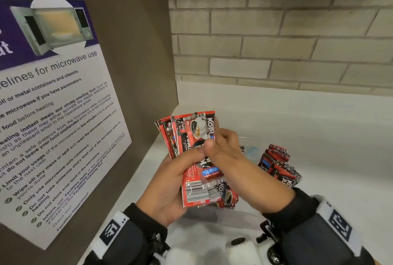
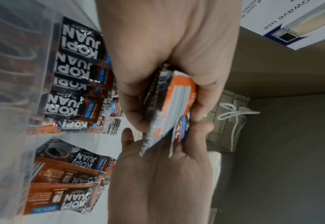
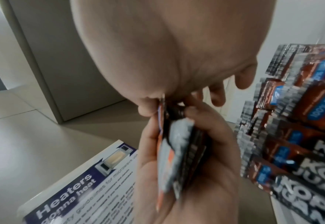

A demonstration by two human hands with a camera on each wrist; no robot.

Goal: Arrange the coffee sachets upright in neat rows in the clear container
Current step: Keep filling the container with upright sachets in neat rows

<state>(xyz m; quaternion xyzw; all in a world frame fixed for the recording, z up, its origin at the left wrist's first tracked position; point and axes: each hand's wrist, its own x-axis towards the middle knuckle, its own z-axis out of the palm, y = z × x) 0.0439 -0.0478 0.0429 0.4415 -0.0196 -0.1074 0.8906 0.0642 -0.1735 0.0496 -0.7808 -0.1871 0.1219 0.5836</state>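
A stack of red and black coffee sachets (image 1: pixel 196 171) is held upright over the counter by both hands. My left hand (image 1: pixel 191 156) grips the stack from the left, thumb across its front. The thumb of my right hand (image 1: pixel 217 141) pinches the front sachet near its top, with the fingers behind. The left wrist view shows the stack (image 2: pixel 167 106) edge-on between the two palms, as does the right wrist view (image 3: pixel 177 154). Under the hands stands the clear container (image 1: pixel 221 217). More sachets (image 1: pixel 278 166) stand in overlapping rows in its right part (image 2: pixel 75 78) (image 3: pixel 301 136).
A brown side panel on the left carries a microwave poster (image 1: pixel 53 115). A brick wall (image 1: pixel 276 41) closes the back of the white counter (image 1: pixel 329 137). White bottle-like objects (image 1: pixel 238 249) sit at the near edge between my wrists.
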